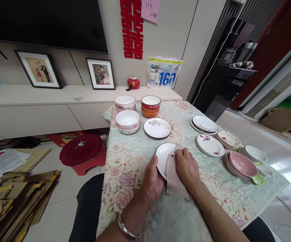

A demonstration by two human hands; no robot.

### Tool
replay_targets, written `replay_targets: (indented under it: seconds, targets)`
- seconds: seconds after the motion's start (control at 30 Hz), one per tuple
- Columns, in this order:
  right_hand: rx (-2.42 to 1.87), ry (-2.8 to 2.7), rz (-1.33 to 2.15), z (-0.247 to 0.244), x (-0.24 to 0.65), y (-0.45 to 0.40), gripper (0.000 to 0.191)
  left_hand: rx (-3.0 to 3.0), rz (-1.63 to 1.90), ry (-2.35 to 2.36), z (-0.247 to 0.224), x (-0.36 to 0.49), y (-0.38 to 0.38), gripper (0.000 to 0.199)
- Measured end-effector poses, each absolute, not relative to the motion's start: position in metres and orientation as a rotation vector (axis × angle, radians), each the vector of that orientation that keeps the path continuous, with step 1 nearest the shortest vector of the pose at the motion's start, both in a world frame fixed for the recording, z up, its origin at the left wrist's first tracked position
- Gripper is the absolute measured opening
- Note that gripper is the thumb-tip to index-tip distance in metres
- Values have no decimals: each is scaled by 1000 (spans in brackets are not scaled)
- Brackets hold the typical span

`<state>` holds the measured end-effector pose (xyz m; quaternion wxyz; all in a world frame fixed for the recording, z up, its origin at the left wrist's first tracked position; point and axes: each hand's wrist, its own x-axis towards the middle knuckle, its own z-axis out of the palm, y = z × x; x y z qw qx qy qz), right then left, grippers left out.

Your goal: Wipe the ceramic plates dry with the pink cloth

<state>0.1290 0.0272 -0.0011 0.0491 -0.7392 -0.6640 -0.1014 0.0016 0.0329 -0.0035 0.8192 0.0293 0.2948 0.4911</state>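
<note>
A small white plate with a dark rim is tilted above the table, its left lower edge gripped by my left hand. My right hand presses a pinkish-beige cloth against the plate's right side, and the cloth hangs down below the fingers. Just beyond lies a white floral plate with a brown rim. Behind it stand white bowls with red rims in two stacks, and a stack of red and orange bowls.
On the right of the flowered tablecloth are stacked plates, pink bowls, white bowls and rectangular dishes. A red stool and flattened cardboard stand left. Behind is a long cabinet.
</note>
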Motion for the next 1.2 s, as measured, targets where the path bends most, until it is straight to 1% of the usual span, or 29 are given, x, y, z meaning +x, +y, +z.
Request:
replay_targets:
  seconds: [0.07,0.13,0.27,0.37,0.5,0.6,0.7,0.77,0.87,0.93,1.07,1.13,1.2]
  targets:
    - [-2132,-2014,-308,-5,126,40,19,59,1050,621,-7,2,34,45]
    - [-1984,-2002,-225,-8,121,47,20,62,1057,613,-10,2,36,44]
    - [-1604,-2057,29,-6,108,43,29,68,1018,615,-10,1,36,44]
    - [-1417,-2071,250,0,104,26,34,51,938,619,-5,-4,36,46]
    - [-1310,-2034,541,6,109,-1,29,28,826,563,1,-8,34,56]
    - [-1355,-2023,650,5,121,-19,19,59,869,556,-2,-4,34,51]
    - [-1515,-1992,529,-3,138,-27,13,157,1009,589,-6,1,33,44]
    - [-1635,-1969,325,-11,150,-26,12,223,1065,639,-6,2,32,49]
    - [-1761,-1887,11,-23,166,-13,13,263,1053,744,-4,1,31,56]
    - [-1768,-1805,-95,-29,174,0,16,272,1039,789,-2,0,30,56]
    - [-1757,-1666,-36,-31,181,25,28,301,1041,795,-2,-1,30,56]
    - [-1772,-1598,72,-30,184,35,35,305,1039,796,-3,-1,30,56]
    - [-1719,-1524,249,-28,186,41,38,304,1043,794,-3,-1,31,55]
